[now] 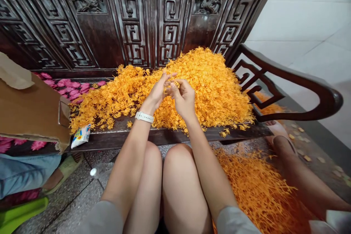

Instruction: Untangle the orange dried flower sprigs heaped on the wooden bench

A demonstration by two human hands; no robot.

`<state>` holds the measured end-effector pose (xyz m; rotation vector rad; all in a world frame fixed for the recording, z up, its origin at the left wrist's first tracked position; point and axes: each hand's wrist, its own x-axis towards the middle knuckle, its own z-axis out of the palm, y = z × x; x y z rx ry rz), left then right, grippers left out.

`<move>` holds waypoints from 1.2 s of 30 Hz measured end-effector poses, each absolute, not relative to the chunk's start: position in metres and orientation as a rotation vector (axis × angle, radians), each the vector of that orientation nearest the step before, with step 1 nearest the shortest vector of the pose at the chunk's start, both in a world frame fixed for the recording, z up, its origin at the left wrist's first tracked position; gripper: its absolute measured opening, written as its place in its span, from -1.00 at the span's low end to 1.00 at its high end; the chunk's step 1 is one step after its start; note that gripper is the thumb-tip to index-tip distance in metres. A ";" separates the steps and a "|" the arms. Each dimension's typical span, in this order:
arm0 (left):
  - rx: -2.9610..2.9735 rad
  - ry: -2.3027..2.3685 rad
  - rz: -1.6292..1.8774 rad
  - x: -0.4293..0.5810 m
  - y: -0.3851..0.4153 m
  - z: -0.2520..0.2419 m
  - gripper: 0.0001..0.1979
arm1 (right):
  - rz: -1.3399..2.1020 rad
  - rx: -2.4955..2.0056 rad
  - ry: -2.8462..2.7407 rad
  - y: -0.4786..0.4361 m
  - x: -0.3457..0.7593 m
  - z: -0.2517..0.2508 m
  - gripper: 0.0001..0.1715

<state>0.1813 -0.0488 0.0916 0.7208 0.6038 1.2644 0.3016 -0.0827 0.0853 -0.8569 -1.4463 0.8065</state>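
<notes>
My left hand, with a pale watch on its wrist, and my right hand meet above a large heap of small orange artificial flower pieces. Between the fingertips of both hands is a small orange flower piece, partly covered by fingers. The right thumb and forefinger are pinched together on it. My left fingers are bent towards it, and some of them are hidden. The heap lies on a dark wooden bench, right below the hands.
Pink artificial flowers and a cardboard box are on the left, beside a small white packet. A carved backrest and curved armrest bound the bench. Orange strands pile on the floor. Other people's legs show at both sides.
</notes>
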 end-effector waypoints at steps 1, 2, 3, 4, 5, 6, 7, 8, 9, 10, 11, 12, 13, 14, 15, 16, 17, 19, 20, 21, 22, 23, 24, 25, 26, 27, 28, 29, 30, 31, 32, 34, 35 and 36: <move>0.696 0.606 1.269 0.182 -0.049 0.092 -0.53 | 0.832 -0.866 -1.447 -0.083 0.300 0.085 -0.67; 0.676 0.605 1.272 0.182 -0.049 0.093 -0.52 | 0.851 -0.880 -1.454 -0.084 0.299 0.085 -0.62; 0.660 0.602 1.274 0.183 -0.049 0.093 -0.52 | 0.859 -0.894 -1.469 -0.084 0.298 0.085 -0.57; 0.648 0.598 1.276 0.184 -0.050 0.094 -0.52 | 0.857 -0.907 -1.489 -0.085 0.298 0.086 -0.53; 0.638 0.600 1.280 0.185 -0.051 0.094 -0.52 | 0.850 -0.915 -1.510 -0.085 0.298 0.086 -0.51; 0.630 0.607 1.288 0.186 -0.051 0.094 -0.52 | 0.838 -0.918 -1.523 -0.085 0.299 0.087 -0.51; 0.627 0.614 1.301 0.187 -0.052 0.094 -0.52 | 0.817 -0.920 -1.529 -0.086 0.299 0.088 -0.50; 0.628 0.618 1.319 0.189 -0.052 0.094 -0.53 | 0.789 -0.924 -1.536 -0.086 0.301 0.088 -0.50; 0.630 0.616 1.342 0.189 -0.052 0.094 -0.54 | 0.751 -0.934 -1.551 -0.085 0.302 0.089 -0.49; 0.630 0.609 1.369 0.190 -0.052 0.094 -0.55 | 0.707 -0.950 -1.580 -0.085 0.303 0.090 -0.50; 0.626 0.599 1.393 0.190 -0.052 0.094 -0.56 | 0.663 -0.970 -1.620 -0.085 0.304 0.090 -0.49; 0.620 0.589 1.412 0.190 -0.052 0.095 -0.56 | 0.625 -0.989 -1.667 -0.084 0.305 0.090 -0.48; 0.614 0.581 1.420 0.190 -0.052 0.095 -0.56 | 0.599 -1.002 -1.714 -0.084 0.305 0.090 -0.47; 0.607 0.574 1.419 0.189 -0.052 0.096 -0.56 | 0.587 -1.007 -1.751 -0.083 0.306 0.089 -0.49; 0.600 0.563 1.408 0.188 -0.052 0.097 -0.56 | 0.583 -1.000 -1.775 -0.083 0.305 0.088 -0.51; 0.592 0.547 1.390 0.187 -0.052 0.097 -0.56 | 0.585 -0.983 -1.792 -0.082 0.305 0.087 -0.54; 0.584 0.528 1.368 0.186 -0.052 0.098 -0.56 | 0.584 -0.961 -1.801 -0.081 0.304 0.086 -0.57; 0.575 0.496 1.322 0.183 -0.053 0.100 -0.56 | 0.589 -0.915 -1.805 -0.079 0.303 0.083 -0.60; 0.576 0.488 1.305 0.182 -0.053 0.101 -0.55 | 0.600 -0.895 -1.797 -0.079 0.303 0.082 -0.61; 0.579 0.484 1.295 0.180 -0.053 0.102 -0.53 | 0.615 -0.883 -1.781 -0.078 0.303 0.082 -0.63; 0.581 0.483 1.296 0.178 -0.053 0.103 -0.50 | 0.632 -0.877 -1.760 -0.078 0.303 0.082 -0.65; 0.579 0.483 1.303 0.176 -0.053 0.104 -0.49 | 0.644 -0.872 -1.734 -0.079 0.303 0.083 -0.67; 0.571 0.483 1.318 0.174 -0.053 0.105 -0.49 | 0.645 -0.870 -1.707 -0.081 0.303 0.085 -0.70; 0.560 0.484 1.338 0.172 -0.052 0.106 -0.50 | 0.634 -0.871 -1.685 -0.084 0.303 0.088 -0.73; 0.550 0.488 1.364 0.170 -0.052 0.106 -0.52 | 0.611 -0.870 -1.675 -0.087 0.303 0.091 -0.76; 0.545 0.494 1.391 0.169 -0.051 0.106 -0.53 | 0.583 -0.865 -1.679 -0.091 0.301 0.095 -0.78; 0.539 0.509 1.426 0.169 -0.050 0.105 -0.54 | 0.555 -0.852 -1.701 -0.095 0.300 0.099 -0.81; 0.534 0.530 1.470 0.170 -0.049 0.105 -0.53 | 0.532 -0.833 -1.737 -0.100 0.297 0.102 -0.84; 0.534 0.552 1.511 0.171 -0.048 0.104 -0.50 | 0.518 -0.809 -1.779 -0.103 0.295 0.105 -0.86; 0.537 0.575 1.544 0.173 -0.048 0.104 -0.47 | 0.518 -0.788 -1.812 -0.106 0.292 0.107 -0.87; 0.543 0.593 1.567 0.176 -0.049 0.104 -0.44 | 0.533 -0.773 -1.825 -0.108 0.290 0.109 -0.88; 0.569 0.602 1.580 0.181 -0.049 0.103 -0.41 | 0.625 -0.760 -1.782 -0.110 0.287 0.111 -0.83; 0.587 0.594 1.569 0.182 -0.049 0.103 -0.41 | 0.702 -0.750 -1.728 -0.112 0.286 0.112 -0.78; 0.593 0.588 1.565 0.182 -0.047 0.102 -0.41 | 0.797 -0.720 -1.654 -0.114 0.285 0.115 -0.73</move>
